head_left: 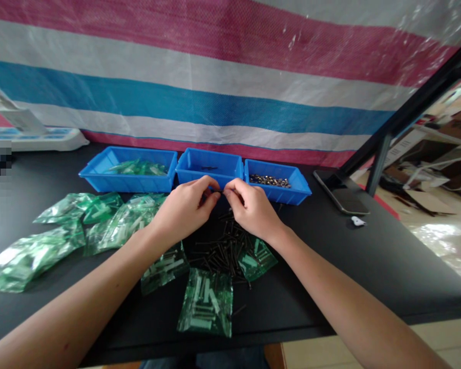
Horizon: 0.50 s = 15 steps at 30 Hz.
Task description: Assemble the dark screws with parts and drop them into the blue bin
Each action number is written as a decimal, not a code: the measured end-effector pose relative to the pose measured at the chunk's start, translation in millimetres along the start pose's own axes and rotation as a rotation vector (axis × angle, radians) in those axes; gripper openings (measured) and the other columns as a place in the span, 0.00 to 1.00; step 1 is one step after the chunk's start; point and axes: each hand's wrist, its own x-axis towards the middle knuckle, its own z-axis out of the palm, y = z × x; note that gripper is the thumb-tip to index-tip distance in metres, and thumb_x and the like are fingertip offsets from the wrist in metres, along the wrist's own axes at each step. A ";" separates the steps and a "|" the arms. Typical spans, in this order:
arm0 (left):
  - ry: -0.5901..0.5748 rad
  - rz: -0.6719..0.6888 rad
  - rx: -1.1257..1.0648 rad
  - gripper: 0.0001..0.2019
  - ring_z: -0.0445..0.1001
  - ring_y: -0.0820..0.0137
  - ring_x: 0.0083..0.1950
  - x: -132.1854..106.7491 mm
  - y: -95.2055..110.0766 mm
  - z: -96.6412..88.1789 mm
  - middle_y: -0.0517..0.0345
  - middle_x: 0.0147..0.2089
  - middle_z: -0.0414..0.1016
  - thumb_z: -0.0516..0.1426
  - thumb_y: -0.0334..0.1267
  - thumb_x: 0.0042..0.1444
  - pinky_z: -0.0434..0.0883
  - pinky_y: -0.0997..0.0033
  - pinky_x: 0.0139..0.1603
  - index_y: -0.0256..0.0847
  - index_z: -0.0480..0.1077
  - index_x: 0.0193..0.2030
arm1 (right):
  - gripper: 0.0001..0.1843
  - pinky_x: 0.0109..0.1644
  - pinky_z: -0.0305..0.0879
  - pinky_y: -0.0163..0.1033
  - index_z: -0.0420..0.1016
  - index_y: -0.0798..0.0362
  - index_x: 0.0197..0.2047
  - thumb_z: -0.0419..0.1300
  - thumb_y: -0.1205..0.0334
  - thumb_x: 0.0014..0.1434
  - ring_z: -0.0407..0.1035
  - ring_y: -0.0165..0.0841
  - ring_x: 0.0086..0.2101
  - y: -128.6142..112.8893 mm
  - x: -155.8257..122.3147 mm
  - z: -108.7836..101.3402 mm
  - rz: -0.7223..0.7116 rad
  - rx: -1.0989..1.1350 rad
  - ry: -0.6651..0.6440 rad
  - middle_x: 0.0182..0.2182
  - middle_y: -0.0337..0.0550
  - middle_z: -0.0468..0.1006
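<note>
**While two hands pinch one screw, the loose pile lies just beneath them**

Because the piece is so thin, the left hand and the right hand meet fingertip to fingertip. Each is curled nearly shut, thumb against forefinger, on a dark screw held between them. A fingertip pinch probably suits something this slim better than a full grip. The screw hangs above the bench, just in front of the middle blue bin. Its long axis seems to run crosswise, from one hand toward the other; which end is the head is too small to tell. Below the wrists lies a pile of screws, likely kept there for a short reach. Green bags lie nearer the person and out past the left hand.
</note>
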 end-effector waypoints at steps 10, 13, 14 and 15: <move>-0.037 0.008 0.031 0.11 0.70 0.72 0.30 0.0 1.6 -2.1 0.56 0.33 0.75 0.47 0.37 0.58 0.62 0.74 0.29 0.39 0.70 0.36 | 0.05 0.27 0.52 0.31 0.66 0.55 0.38 0.52 0.66 0.58 0.60 0.25 0.20 -0.6 -0.7 1.0 -0.001 0.031 0.051 0.19 0.33 0.65; -0.038 -0.002 0.034 0.11 0.69 0.73 0.29 -0.2 1.9 -2.1 0.56 0.32 0.75 0.48 0.37 0.58 0.61 0.74 0.28 0.39 0.70 0.36 | 0.04 0.27 0.52 0.31 0.66 0.54 0.37 0.51 0.67 0.57 0.59 0.25 0.20 0.1 -0.6 1.1 -0.012 0.022 0.058 0.19 0.33 0.65; -0.039 -0.003 0.033 0.11 0.69 0.72 0.29 -0.3 1.8 -1.9 0.56 0.33 0.75 0.47 0.38 0.58 0.61 0.74 0.28 0.38 0.70 0.36 | 0.04 0.27 0.52 0.31 0.66 0.54 0.36 0.51 0.67 0.58 0.59 0.25 0.20 0.4 -0.5 1.2 -0.015 0.017 0.054 0.19 0.33 0.65; -0.042 -0.003 0.031 0.11 0.69 0.72 0.29 -0.4 1.5 -1.7 0.56 0.33 0.75 0.47 0.38 0.58 0.61 0.74 0.28 0.39 0.70 0.36 | 0.04 0.26 0.52 0.31 0.66 0.54 0.35 0.51 0.67 0.58 0.58 0.25 0.20 0.6 -0.4 1.3 -0.015 0.011 0.050 0.20 0.34 0.65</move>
